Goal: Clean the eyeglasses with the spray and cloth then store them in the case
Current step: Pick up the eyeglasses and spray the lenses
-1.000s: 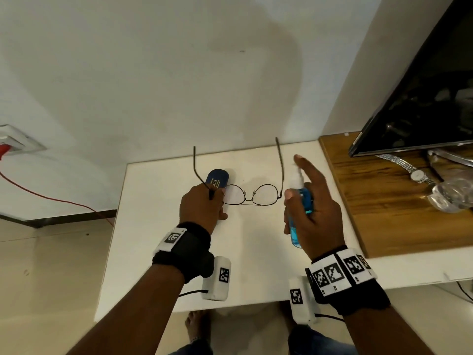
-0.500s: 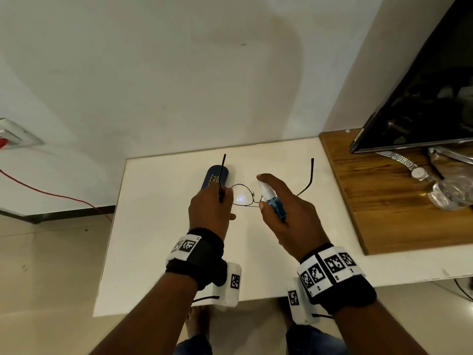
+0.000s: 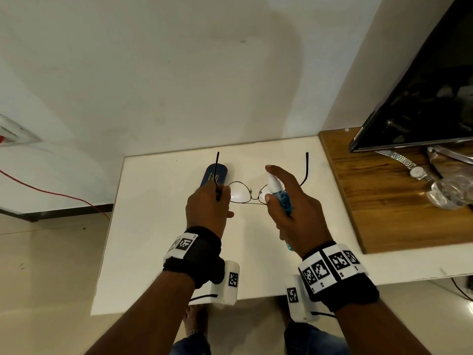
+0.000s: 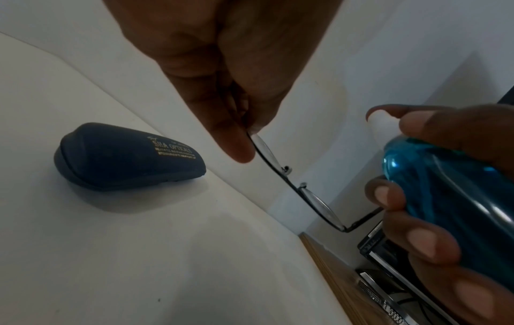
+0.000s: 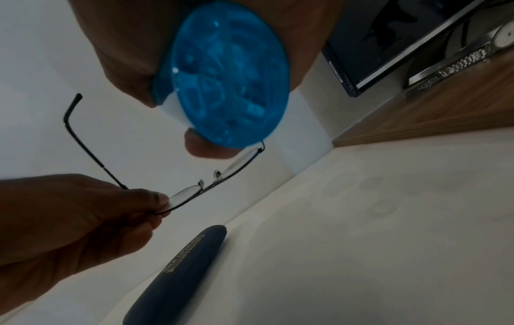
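Note:
Thin black wire-framed eyeglasses (image 3: pixel 245 193) (image 4: pixel 314 198) (image 5: pixel 192 195) hang in the air above the white table (image 3: pixel 158 226), temples open and pointing away from me. My left hand (image 3: pixel 208 206) (image 5: pixel 83 220) pinches them at the left hinge. My right hand (image 3: pixel 294 208) grips a blue spray bottle (image 3: pixel 281 198) (image 4: pixel 450 198) (image 5: pixel 225 88) with a white nozzle, index finger on top of the nozzle, just in front of the right lens. A closed dark blue case (image 3: pixel 214 175) (image 4: pixel 125 158) (image 5: pixel 178 277) lies on the table behind my left hand. No cloth is visible.
A wooden board (image 3: pixel 399 201) adjoins the table on the right, carrying a dark monitor (image 3: pixel 425 98), a metal wristwatch (image 3: pixel 409 167) and a clear plastic item (image 3: pixel 453 190). A wall stands close behind the table. A red wire (image 3: pixel 51 193) runs along the floor at left.
The glasses swung round to face me squarely again, with both temples pointing away. My right hand moved the spray bottle rightward and upright in front of the right lens.

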